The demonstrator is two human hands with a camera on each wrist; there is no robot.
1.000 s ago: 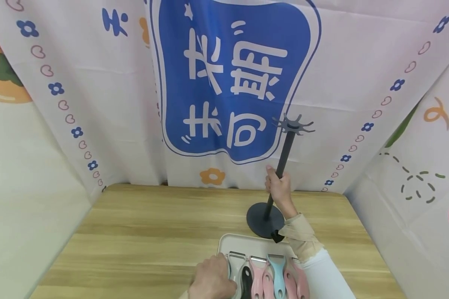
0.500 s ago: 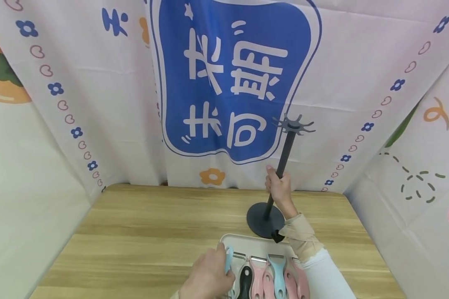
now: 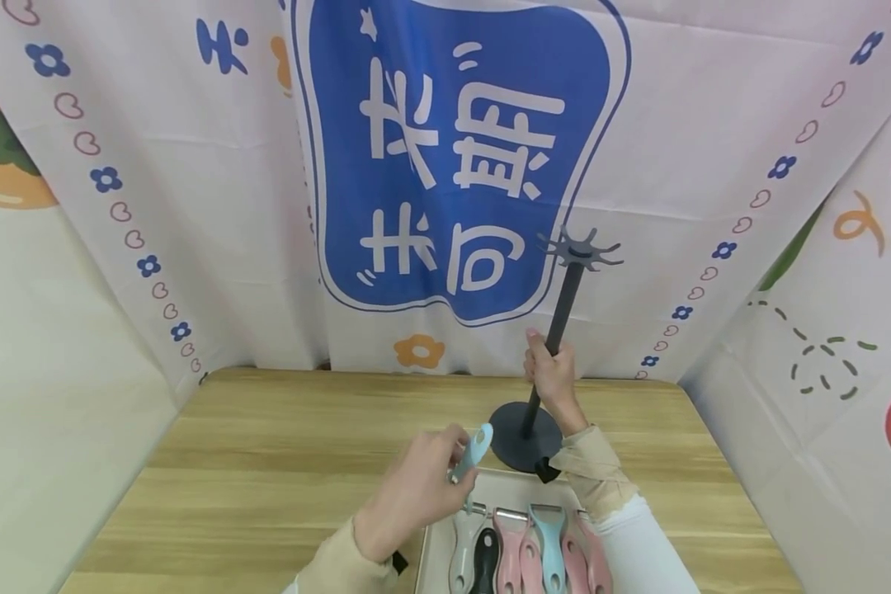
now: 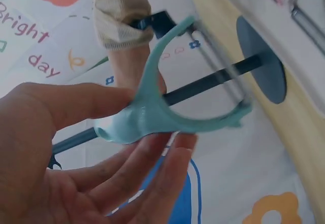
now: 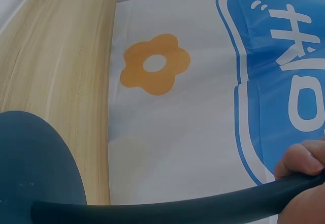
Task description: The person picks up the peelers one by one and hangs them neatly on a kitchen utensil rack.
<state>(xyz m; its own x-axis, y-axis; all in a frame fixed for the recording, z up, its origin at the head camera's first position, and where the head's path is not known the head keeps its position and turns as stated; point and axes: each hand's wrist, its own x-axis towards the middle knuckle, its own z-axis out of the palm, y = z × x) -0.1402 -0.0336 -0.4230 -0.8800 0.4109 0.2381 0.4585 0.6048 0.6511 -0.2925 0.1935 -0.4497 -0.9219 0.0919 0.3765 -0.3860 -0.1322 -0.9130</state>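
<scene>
Lifted since earlier, the peeler (image 3: 472, 454) is just below centre, pinched in my left hand (image 3: 418, 478) (handle end up); my right hand (image 3: 554, 373) grips the stand (image 3: 567, 299), right of centre, and should keep it steady

- Apparently a small staged booth; the wider room cannot be told
- Printed cloths (image 3: 230, 206) hang behind and at both sides
- Wood-grain tabletop (image 3: 289, 445) between them
</scene>
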